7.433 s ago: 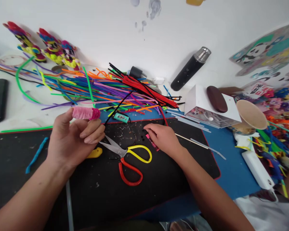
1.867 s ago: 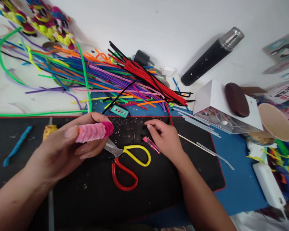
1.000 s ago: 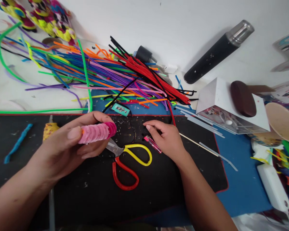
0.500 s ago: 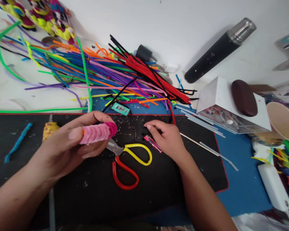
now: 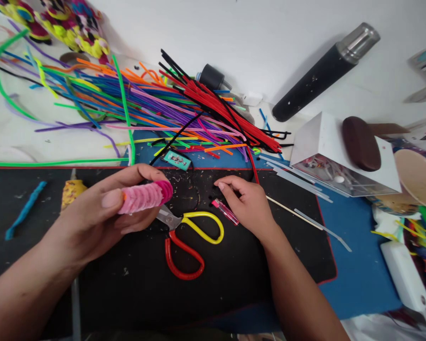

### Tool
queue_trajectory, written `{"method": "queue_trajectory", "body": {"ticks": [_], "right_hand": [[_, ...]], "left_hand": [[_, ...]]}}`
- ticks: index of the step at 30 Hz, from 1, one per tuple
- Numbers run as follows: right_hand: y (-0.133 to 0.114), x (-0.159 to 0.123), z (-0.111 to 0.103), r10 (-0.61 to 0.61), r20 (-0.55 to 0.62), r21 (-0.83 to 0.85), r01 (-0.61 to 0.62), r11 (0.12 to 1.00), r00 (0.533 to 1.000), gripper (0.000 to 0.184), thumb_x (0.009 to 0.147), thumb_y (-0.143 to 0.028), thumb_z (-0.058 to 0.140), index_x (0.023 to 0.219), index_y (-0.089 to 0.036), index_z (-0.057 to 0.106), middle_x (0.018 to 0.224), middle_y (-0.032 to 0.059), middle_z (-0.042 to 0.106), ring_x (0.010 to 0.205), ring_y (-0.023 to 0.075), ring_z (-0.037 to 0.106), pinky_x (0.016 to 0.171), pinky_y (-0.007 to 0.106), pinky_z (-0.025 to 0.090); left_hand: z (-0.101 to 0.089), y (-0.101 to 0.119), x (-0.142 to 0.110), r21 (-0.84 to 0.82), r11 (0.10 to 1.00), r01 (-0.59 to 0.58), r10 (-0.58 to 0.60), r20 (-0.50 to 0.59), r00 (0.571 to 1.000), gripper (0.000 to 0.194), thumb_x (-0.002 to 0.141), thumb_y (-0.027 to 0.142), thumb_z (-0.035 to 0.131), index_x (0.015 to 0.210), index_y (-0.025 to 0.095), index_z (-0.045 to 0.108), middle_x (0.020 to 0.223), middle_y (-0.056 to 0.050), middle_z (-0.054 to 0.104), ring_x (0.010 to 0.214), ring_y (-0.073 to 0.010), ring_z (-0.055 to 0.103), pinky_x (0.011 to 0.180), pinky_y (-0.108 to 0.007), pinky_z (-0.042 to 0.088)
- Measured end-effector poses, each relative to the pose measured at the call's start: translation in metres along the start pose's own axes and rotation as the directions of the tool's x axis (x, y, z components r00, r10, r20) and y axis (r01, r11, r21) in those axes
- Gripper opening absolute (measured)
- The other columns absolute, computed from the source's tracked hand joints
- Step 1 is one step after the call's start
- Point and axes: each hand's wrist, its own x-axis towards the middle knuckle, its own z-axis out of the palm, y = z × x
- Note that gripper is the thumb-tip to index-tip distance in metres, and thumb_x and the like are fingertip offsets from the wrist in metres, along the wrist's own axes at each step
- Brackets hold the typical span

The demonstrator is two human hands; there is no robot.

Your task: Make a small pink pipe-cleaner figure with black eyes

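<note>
My left hand (image 5: 92,208) is closed around a coiled pink pipe-cleaner piece (image 5: 142,198), pale pink along its length with a darker magenta end. A bit of orange shows by my thumb. My right hand (image 5: 246,201) rests on the black mat (image 5: 234,279), thumb and forefinger nearly together beside small black bits (image 5: 213,196). Whatever those fingers pinch, if anything, is too small to make out. A pink lighter (image 5: 226,211) lies alongside that hand. Between both hands are scissors (image 5: 181,222) with one yellow and one red handle, their blades partly behind my left fingers.
Behind the mat lies a heap of colourful pipe cleaners (image 5: 156,104). At left are a glue gun (image 5: 71,192) and a twisted blue pipe cleaner (image 5: 25,210). Glue sticks (image 5: 298,182), a white box (image 5: 312,137) and a black flask (image 5: 315,78) stand or lie to the right.
My right fingertips have shifted very slightly to the right over the mat. My left hand keeps the pink coil in the same position.
</note>
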Motion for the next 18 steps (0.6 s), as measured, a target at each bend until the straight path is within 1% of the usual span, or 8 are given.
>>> {"method": "queue_trajectory", "body": {"ticks": [5,11,14,18], "right_hand": [[0.0,-0.001,0.0,0.0,-0.002,-0.018,0.0,1.0,1.0,0.022,0.107,-0.034,0.059,0.108,-0.027,0.081,0.101,-0.0009,0.086,0.082,0.0175,0.078,0.072,0.028,0.052],[0.003,-0.008,-0.001,0.017,-0.024,0.04,-0.016,0.999,1.0,0.023,0.107,-0.036,0.06,0.106,-0.024,0.08,0.092,0.0017,0.084,0.074,0.0171,0.075,0.067,0.027,0.051],[0.002,-0.012,-0.002,0.007,0.003,-0.002,-0.007,1.0,1.0,0.022,0.107,-0.036,0.061,0.105,-0.026,0.08,0.096,0.0013,0.085,0.078,0.0176,0.077,0.068,0.027,0.052],[0.001,-0.014,-0.003,-0.026,0.038,-0.054,0.029,0.998,0.999,0.021,0.108,-0.034,0.06,0.107,-0.028,0.08,0.097,-0.0002,0.085,0.084,0.0185,0.079,0.072,0.027,0.054]], "left_hand": [[-0.001,-0.001,-0.001,0.003,1.0,-0.006,0.006,0.012,1.0,0.046,0.08,0.064,0.081,0.103,0.024,0.079,0.057,0.007,0.043,0.044,-0.0082,0.027,0.039,-0.023,0.025],[0.0,0.002,0.0,0.003,1.0,0.004,-0.004,-0.007,1.0,0.043,0.078,0.061,0.084,0.103,0.026,0.082,0.059,0.005,0.047,0.044,-0.0082,0.029,0.039,-0.022,0.026],[0.0,0.003,0.0,0.011,1.0,-0.002,0.002,-0.023,1.0,0.043,0.076,0.062,0.086,0.1,0.027,0.083,0.062,0.003,0.05,0.045,-0.0083,0.03,0.038,-0.022,0.027],[0.0,0.003,0.0,0.013,1.0,0.009,-0.008,-0.029,1.0,0.042,0.073,0.063,0.087,0.097,0.028,0.084,0.063,0.001,0.051,0.046,-0.0088,0.031,0.039,-0.021,0.029]]}}
